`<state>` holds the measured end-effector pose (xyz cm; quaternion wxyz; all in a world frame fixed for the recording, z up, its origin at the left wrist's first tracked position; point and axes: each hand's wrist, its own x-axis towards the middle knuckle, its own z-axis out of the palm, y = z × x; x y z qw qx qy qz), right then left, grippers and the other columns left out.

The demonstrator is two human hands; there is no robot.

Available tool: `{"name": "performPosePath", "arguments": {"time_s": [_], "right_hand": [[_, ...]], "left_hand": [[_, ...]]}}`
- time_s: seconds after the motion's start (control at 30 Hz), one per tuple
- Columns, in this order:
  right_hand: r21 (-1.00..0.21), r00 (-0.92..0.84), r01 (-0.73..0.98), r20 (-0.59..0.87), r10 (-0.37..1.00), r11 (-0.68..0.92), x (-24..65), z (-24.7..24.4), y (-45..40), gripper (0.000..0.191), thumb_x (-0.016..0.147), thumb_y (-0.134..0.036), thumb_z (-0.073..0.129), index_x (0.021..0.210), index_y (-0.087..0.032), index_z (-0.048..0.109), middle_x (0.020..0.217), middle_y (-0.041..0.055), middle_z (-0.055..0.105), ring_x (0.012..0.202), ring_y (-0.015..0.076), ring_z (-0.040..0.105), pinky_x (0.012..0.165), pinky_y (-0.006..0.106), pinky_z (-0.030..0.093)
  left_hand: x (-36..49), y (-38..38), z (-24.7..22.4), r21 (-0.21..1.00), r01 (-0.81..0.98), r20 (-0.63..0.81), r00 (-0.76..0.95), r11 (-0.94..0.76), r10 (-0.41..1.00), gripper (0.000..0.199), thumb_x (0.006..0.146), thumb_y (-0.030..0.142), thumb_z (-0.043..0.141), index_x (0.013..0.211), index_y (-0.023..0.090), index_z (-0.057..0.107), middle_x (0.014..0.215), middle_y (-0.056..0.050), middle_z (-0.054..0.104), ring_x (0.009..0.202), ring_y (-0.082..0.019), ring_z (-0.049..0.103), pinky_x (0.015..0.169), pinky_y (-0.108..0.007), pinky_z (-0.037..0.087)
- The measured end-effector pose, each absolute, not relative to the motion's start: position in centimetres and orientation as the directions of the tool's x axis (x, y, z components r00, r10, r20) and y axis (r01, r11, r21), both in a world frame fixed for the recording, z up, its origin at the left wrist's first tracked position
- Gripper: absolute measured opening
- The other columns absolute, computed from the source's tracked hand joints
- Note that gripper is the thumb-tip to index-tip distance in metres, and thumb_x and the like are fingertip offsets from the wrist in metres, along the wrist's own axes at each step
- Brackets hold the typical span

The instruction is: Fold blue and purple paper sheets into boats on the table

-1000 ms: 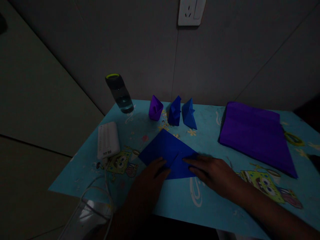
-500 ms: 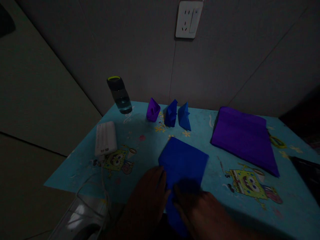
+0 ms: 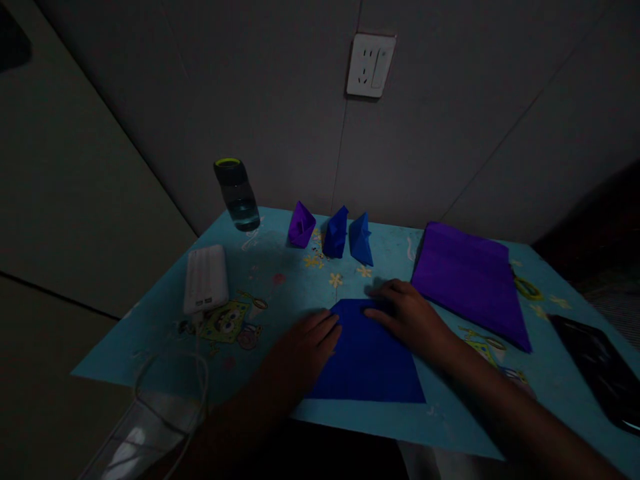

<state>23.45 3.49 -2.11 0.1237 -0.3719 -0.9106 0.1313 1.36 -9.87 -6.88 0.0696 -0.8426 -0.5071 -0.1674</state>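
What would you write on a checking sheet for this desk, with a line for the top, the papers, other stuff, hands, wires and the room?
Surface: light blue table cover, printed with cartoons and flowers.
Job's things: blue paper, under both hands.
Clutter: three folded paper shapes, one purple, two blue; purple paper; bottle holding some liquid; white power bank; dark flat device.
Hands: left hand on the paper's left edge; right hand at its far right.
Cables: white cable from the power bank, hanging over the near edge.
Surroundings: grey wall with socket panel; dim light.

power bank: left of sheet | paper boats: behind it | socket: on wall
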Motion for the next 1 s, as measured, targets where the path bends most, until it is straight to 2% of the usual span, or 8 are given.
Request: {"name": "performPosePath", "arguments": {"time_s": [0.1,0.23,0.47,0.67,0.77,0.83,0.9,1.0], "right_hand": [[-0.309,-0.693,0.657,0.112,0.712,0.688,23.2,-2.9,4.0,0.038,0.087,-0.043,0.070,0.115,-0.017,0.067,0.105,0.0118,0.066,0.099,0.0268,0.063,0.088,0.040,0.049],[-0.285,-0.655,0.708,0.076,0.751,0.646,22.7,-2.8,4.0,0.046,0.081,-0.046,0.076,0.115,-0.017,0.063,0.100,0.0105,0.069,0.096,0.0265,0.064,0.084,0.037,0.047],[-0.217,-0.615,0.763,0.047,0.787,0.609,22.1,-1.6,3.5,0.035,0.078,-0.046,0.079,0.092,-0.016,0.066,0.089,0.0097,0.065,0.088,0.0261,0.062,0.074,0.033,0.045],[-0.366,-0.600,0.722,0.093,0.794,0.588,21.6,-1.3,0.3,0.012,0.086,-0.026,0.071,0.093,-0.019,0.064,0.084,0.0053,0.071,0.078,0.0220,0.067,0.069,0.030,0.046],[-0.458,-0.649,0.616,0.167,0.743,0.641,22.1,-2.2,-1.0,0.004,0.087,-0.020,0.068,0.091,-0.020,0.067,0.086,0.0047,0.075,0.082,0.0220,0.070,0.075,0.032,0.049],[-0.499,-0.687,0.517,0.243,0.685,0.695,22.5,-3.0,-1.6,0.009,0.087,-0.015,0.067,0.094,-0.019,0.069,0.094,0.0064,0.077,0.088,0.0219,0.071,0.080,0.034,0.052],[-0.482,-0.740,0.410,0.321,0.591,0.774,22.7,-3.7,-1.8,0.016,0.087,-0.013,0.064,0.101,-0.018,0.069,0.105,0.0090,0.077,0.097,0.0229,0.071,0.087,0.037,0.052],[-0.369,-0.808,0.301,0.392,0.441,0.879,22.7,-4.2,-2.0,0.023,0.091,-0.014,0.057,0.109,-0.018,0.071,0.113,0.0113,0.075,0.108,0.0256,0.068,0.093,0.044,0.052]], "left_hand": [[2.0,-10.3,-6.5,0.069,0.851,0.361,0.466,-0.521,0.808,0.032,0.099,0.012,0.044,0.126,0.010,0.060,0.133,-0.013,0.064,0.128,-0.022,0.055,0.104,-0.035,0.049],[2.2,-10.5,-6.8,0.137,0.863,0.344,0.419,-0.487,0.840,0.034,0.097,0.008,0.042,0.125,0.010,0.061,0.132,-0.012,0.065,0.128,-0.023,0.055,0.103,-0.036,0.051],[1.8,-10.0,-7.6,0.233,0.847,0.319,0.398,-0.478,0.860,0.040,0.093,0.003,0.043,0.127,0.013,0.060,0.135,-0.012,0.062,0.130,-0.023,0.053,0.103,-0.042,0.053],[1.9,-10.2,-7.2,0.267,0.845,0.355,0.361,-0.464,0.862,0.042,0.091,0.000,0.042,0.125,0.013,0.062,0.143,-0.017,0.053,0.137,-0.026,0.046,0.104,-0.047,0.052],[1.7,-10.3,-6.6,0.298,0.835,0.307,0.375,-0.463,0.875,0.042,0.091,0.001,0.042,0.127,0.015,0.060,0.143,-0.016,0.054,0.138,-0.025,0.045,0.104,-0.046,0.052],[1.6,-10.2,-6.2,0.305,0.831,0.286,0.385,-0.465,0.877,0.041,0.090,0.002,0.043,0.126,0.012,0.061,0.142,-0.017,0.055,0.137,-0.025,0.046,0.105,-0.045,0.052],[1.6,-10.1,-6.0,0.308,0.823,0.288,0.397,-0.477,0.871,0.041,0.089,0.001,0.043,0.124,0.009,0.063,0.141,-0.020,0.055,0.137,-0.027,0.047,0.106,-0.044,0.050],[1.5,-10.0,-6.1,0.332,0.812,0.302,0.390,-0.480,0.870,0.045,0.084,-0.002,0.045,0.124,0.009,0.063,0.142,-0.020,0.055,0.137,-0.027,0.046,0.107,-0.045,0.049]]}}
